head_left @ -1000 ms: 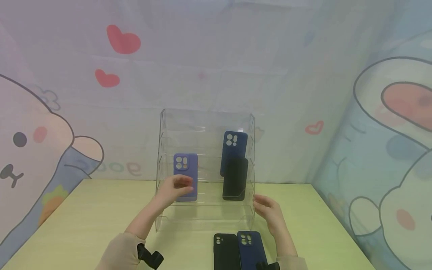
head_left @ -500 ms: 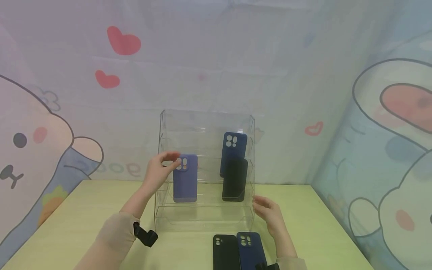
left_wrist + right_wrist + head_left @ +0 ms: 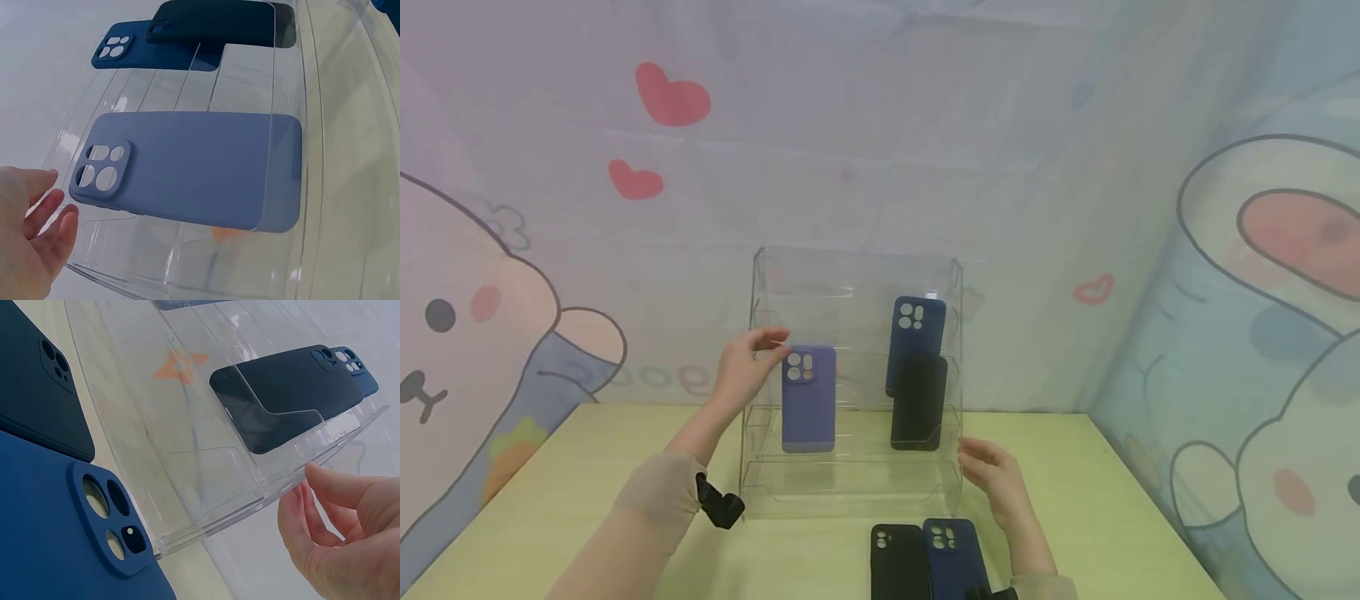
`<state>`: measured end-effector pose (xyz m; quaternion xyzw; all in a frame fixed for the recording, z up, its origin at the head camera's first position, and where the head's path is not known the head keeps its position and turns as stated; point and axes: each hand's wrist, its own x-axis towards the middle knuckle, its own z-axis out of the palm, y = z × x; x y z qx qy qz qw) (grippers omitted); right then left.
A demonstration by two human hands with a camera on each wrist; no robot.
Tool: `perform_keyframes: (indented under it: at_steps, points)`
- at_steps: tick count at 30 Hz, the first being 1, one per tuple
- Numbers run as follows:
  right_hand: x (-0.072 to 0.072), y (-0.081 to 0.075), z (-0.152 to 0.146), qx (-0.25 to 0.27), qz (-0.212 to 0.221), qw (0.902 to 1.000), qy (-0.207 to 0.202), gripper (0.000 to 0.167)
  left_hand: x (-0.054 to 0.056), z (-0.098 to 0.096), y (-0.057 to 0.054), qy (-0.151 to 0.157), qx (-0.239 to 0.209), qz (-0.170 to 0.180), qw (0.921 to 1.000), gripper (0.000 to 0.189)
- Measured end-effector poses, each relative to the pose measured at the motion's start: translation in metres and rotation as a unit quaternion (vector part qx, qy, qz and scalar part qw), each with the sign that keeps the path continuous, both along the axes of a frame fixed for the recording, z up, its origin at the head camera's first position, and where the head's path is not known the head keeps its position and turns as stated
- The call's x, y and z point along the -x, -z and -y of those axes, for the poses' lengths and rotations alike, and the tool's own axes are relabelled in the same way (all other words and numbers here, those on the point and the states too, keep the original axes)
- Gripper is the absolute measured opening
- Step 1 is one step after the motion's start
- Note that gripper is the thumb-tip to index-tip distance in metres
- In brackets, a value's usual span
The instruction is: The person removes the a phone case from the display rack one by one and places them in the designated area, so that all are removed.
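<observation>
Leftmost, a cartoon bear is seen printed on the backdrop, beside a pale yellow table. A black device is worn at the cuff of the left sleeve. The left hand is held just beside the upper left corner of a lavender phone case; its thumb and fingers are parted and loosely bent, with nothing grasped. That case is stood upright in the left part of a clear tiered stand, its camera cutouts turned forward and its foot tucked behind a transparent lip.

Farther right, a black case is laid flat on the table before the stand. Above it, a blue case is propped on a higher tier, partly covered by an upright black case. A dark blue case is laid alongside the flat black one. Last, the stand's right edge is met by the bent fingertips of the right hand (whether it is pinched cannot be told).
</observation>
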<state>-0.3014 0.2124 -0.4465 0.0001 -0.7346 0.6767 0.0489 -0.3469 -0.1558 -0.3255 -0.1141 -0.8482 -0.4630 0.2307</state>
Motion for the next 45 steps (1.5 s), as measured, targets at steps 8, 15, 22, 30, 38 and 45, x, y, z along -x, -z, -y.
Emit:
perform_keyframes:
  at_steps: [8, 15, 22, 30, 38, 45]
  points:
    - [0.002, 0.001, 0.000, -0.004, -0.003, 1.0000, 0.000, 0.039, 0.002, -0.004, -0.004, -0.004, 0.087, 0.054, 0.9948, 0.038]
    - [0.003, 0.000, 0.000, -0.005, -0.003, 1.0000, 0.002, 0.038, 0.001, -0.010, -0.004, -0.023, 0.142, 0.088, 0.9857, 0.043]
    - [0.002, 0.001, 0.001, -0.006, 0.003, 1.0000, 0.005, 0.038, 0.001, -0.012, 0.001, -0.024, 0.117, 0.089, 0.9889, 0.041]
    - [0.003, 0.001, 0.000, -0.003, -0.002, 1.0000, 0.002, 0.039, -0.003, -0.013, 0.011, -0.024, 0.049, 0.058, 0.9968, 0.040]
    - [0.001, 0.000, 0.000, -0.002, -0.001, 1.0000, 0.001, 0.039, -0.008, -0.016, 0.020, -0.043, 0.006, 0.021, 0.9988, 0.042]
    - [0.000, 0.000, 0.001, -0.002, 0.002, 1.0000, -0.001, 0.039, -0.012, -0.019, 0.025, -0.037, -0.039, 0.008, 0.9985, 0.041]
